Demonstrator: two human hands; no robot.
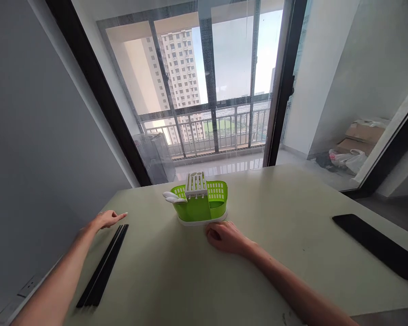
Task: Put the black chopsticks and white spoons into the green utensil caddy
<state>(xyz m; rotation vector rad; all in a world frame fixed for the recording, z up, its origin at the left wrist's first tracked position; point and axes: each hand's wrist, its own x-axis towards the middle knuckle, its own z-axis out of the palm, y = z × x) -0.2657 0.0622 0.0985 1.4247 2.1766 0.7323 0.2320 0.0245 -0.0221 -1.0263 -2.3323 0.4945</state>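
Observation:
A green plastic cutlery holder [199, 206] with a white base and a white slotted insert stands on the pale table [275, 217]. White spoon handles [172, 197] stick out of its left side. My right hand [226, 237] rests on the table just in front of the holder, fingers curled, touching its white base. My left hand [107, 219] lies at the table's left edge with fingers stretched out, holding nothing. Several black chopsticks [105, 265] lie in a bundle on the table just right of my left forearm.
A flat black phone-like slab [377, 244] lies at the table's right side. Beyond the table is a glass balcony door [207, 90]. Boxes and bags [357, 145] sit on the floor at the right.

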